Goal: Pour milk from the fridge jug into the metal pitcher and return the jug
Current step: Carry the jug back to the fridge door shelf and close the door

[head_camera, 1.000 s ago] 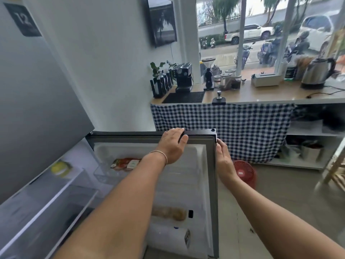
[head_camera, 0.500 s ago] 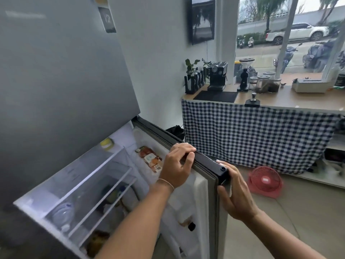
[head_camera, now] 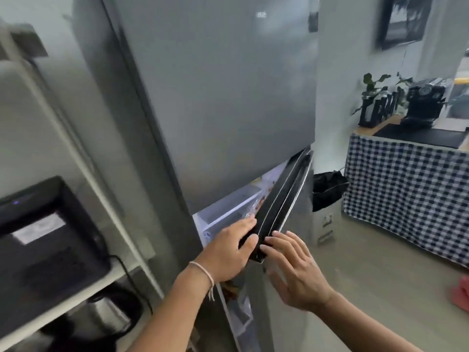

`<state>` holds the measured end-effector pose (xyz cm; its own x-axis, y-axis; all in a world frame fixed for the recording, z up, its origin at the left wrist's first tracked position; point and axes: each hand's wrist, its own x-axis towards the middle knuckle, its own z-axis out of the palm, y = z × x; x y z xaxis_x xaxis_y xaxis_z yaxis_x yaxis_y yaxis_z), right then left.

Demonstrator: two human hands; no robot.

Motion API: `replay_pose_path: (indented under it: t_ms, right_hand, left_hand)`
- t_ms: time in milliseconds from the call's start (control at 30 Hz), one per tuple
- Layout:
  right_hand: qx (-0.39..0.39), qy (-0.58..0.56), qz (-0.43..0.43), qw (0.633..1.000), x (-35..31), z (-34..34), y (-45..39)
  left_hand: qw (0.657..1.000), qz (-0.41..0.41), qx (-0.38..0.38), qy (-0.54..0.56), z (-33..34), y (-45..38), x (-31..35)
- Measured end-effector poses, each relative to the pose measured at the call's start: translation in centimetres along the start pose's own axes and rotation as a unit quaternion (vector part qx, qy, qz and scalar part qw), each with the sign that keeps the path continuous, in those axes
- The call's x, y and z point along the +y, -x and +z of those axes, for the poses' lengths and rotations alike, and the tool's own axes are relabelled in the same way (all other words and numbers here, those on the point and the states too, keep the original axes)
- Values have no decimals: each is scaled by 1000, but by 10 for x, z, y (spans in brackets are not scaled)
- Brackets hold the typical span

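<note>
The grey fridge [head_camera: 228, 85] fills the middle of the head view. Its lower door [head_camera: 284, 199] stands only a narrow gap from the body, with a lit shelf [head_camera: 228, 209] showing through the gap. My left hand [head_camera: 228, 252] grips the top corner of that door from the inner side. My right hand [head_camera: 297, 270] lies flat with spread fingers against the door's outer face, fingertips at the top edge. Neither the milk jug nor the metal pitcher is in view.
A white shelf unit [head_camera: 83, 158] with a black appliance [head_camera: 48, 245] stands left of the fridge. To the right are a black bag [head_camera: 327, 189], a counter with a checked cloth [head_camera: 406, 194], a coffee machine [head_camera: 426, 102] and a plant [head_camera: 373, 87].
The lower fridge door has swung from wide open to nearly closed under both hands. My view has turned left toward the fridge front.
</note>
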<state>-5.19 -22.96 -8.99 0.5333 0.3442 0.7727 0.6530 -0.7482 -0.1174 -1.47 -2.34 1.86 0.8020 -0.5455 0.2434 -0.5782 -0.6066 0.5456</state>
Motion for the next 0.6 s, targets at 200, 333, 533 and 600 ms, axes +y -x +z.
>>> replay_pose_path:
  t_ms: [200,333,533,600]
  right_hand:
    - [-6,48,50,998,-38,73,-67]
    - [-75,52,101,991,-49,102,-87]
    - [-183,86,97,975,-45,126,-107]
    - [-205,88,95,970,-44,130,-108]
  left_hand:
    - [969,-147,196,32,11,60,-54]
    - [921,-264,200,206,16,52,-74]
    - [896,-274,179,299,7,22,-76]
    - [895,-274,179,302,6,18,-78]
